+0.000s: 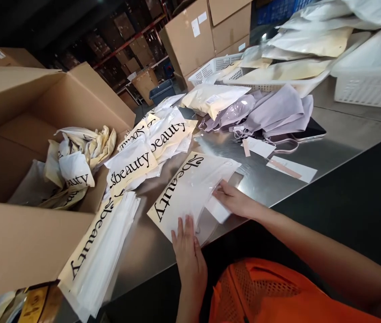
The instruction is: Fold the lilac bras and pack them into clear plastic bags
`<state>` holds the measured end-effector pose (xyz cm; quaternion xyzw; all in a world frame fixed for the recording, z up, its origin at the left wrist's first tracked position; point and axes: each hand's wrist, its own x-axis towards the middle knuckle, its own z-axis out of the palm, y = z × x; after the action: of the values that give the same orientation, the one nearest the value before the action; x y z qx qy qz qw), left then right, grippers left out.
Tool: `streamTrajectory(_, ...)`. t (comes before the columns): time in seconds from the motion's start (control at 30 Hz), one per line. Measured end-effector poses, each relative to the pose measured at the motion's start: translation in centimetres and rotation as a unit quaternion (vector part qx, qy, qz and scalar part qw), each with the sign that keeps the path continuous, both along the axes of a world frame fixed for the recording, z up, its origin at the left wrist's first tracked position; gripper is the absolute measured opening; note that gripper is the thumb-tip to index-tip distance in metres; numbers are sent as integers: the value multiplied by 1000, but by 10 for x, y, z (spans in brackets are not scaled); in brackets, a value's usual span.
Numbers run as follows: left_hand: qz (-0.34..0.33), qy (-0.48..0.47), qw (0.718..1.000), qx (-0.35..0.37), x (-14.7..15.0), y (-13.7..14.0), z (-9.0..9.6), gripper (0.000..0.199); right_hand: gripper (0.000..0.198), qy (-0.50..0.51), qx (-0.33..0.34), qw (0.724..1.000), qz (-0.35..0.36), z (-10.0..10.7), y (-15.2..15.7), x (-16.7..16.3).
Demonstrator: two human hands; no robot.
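- Head view: beside me on the left, an open cardboard box (12, 251) holds crumpled bags (76, 168); a flap leans over the table (153, 251).
- Between that box and my work lie a fanned stack of bags (106, 251) and a heap of bags (133, 166), close to the far corner of my bag.
- Beyond, a filled pouch (214, 98), a lilac garment (274, 112) and white baskets (368, 87) crowd the far side.
- My left hand (189, 255) lies flat, fingers extended, on the near edge of the printed bag (187, 188), which rests on the table in front of me.
- My right hand (232, 199) bends its fingers over the bag's clear edge, near a white card (219, 210); I cannot tell whether it grips.
- "beauty" reads in black along the bags, a curling letter before it; the hang tags (291, 168) are too small to read.
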<state>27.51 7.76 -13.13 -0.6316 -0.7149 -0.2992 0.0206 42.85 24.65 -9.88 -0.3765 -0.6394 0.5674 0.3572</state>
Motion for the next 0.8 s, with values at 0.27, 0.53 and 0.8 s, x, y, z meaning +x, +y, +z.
streamTrajectory(0.27, 125, -93, 979, 135, -27, -50, -6, 24, 32, -23, 66, 984, 161, -12, -37, 2)
streamTrajectory(0.53, 128, -645, 741, -138, -19, -49, 4, 44, 45, -179, 94, 966, 159, -9, -70, 18)
streamTrajectory(0.8, 252, -738, 616, 110, -70, -38, 19, 29, 54, -255, 8, 955, -153, -5, -14, 62)
